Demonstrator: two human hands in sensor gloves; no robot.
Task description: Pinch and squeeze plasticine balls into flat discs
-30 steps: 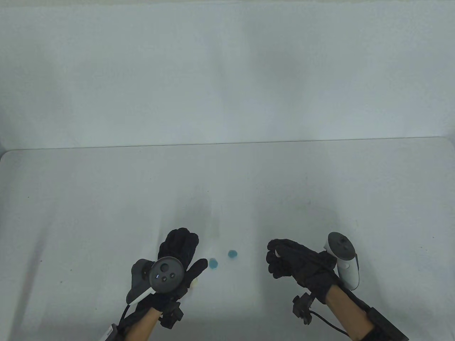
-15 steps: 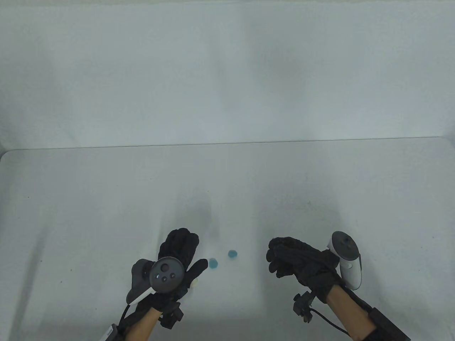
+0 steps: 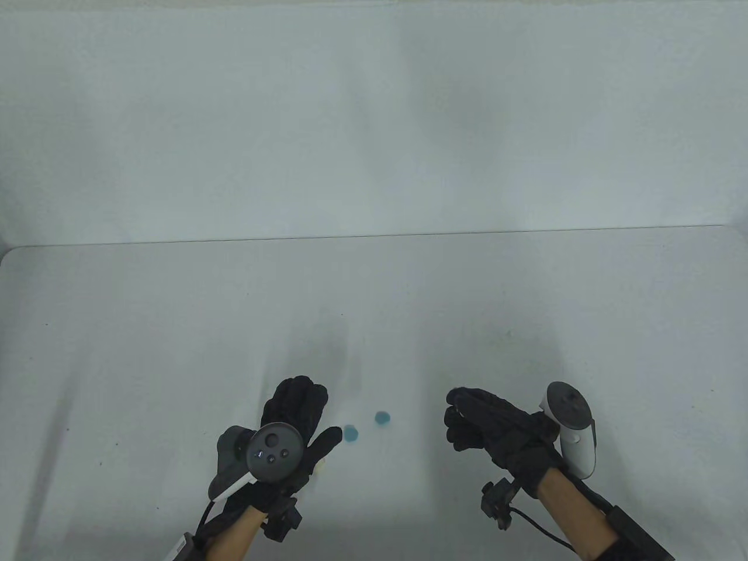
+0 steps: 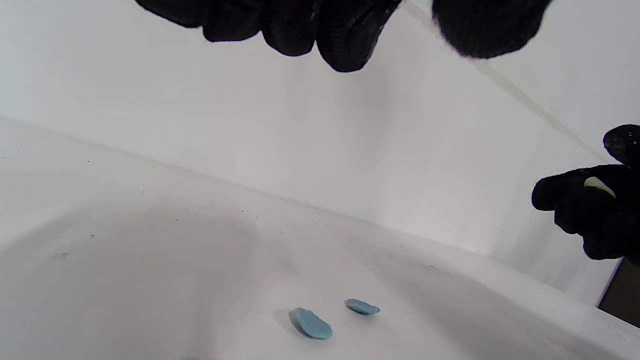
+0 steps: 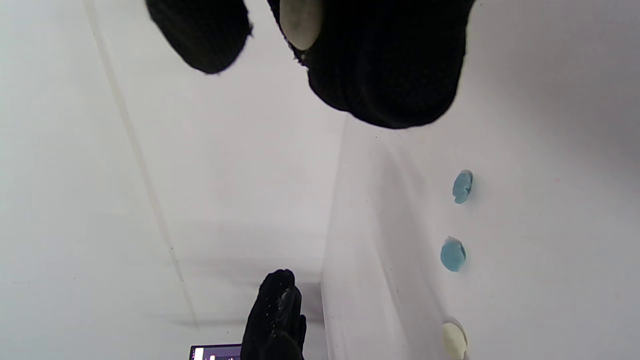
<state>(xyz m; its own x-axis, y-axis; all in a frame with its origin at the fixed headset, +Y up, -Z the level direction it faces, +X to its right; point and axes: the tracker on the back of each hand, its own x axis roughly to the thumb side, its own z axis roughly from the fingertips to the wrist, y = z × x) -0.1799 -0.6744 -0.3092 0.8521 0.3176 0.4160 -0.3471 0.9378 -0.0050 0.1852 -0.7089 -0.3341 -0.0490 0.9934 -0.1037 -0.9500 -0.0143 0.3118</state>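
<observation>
Two flattened blue discs (image 3: 350,433) (image 3: 383,418) lie side by side on the white table (image 3: 175,327), between my hands. They also show in the left wrist view (image 4: 312,324) (image 4: 362,306) and the right wrist view (image 5: 452,254) (image 5: 462,186). My right hand (image 3: 459,418) is held above the table to their right, its fingers curled round a cream plasticine piece (image 5: 300,20) that peeks out between thumb and fingers (image 4: 597,184). My left hand (image 3: 304,409) lies left of the discs with straight fingers, holding nothing. A second cream piece (image 5: 454,340) sits by its thumb (image 3: 320,466).
A white wall (image 3: 374,117) rises behind the table's far edge (image 3: 374,235). A small lit screen (image 5: 215,351) shows at the bottom of the right wrist view.
My right hand has shifted slightly to the right and its fingers have closed over the cream piece, which no longer shows in the table view. The left hand and the discs have stayed put.
</observation>
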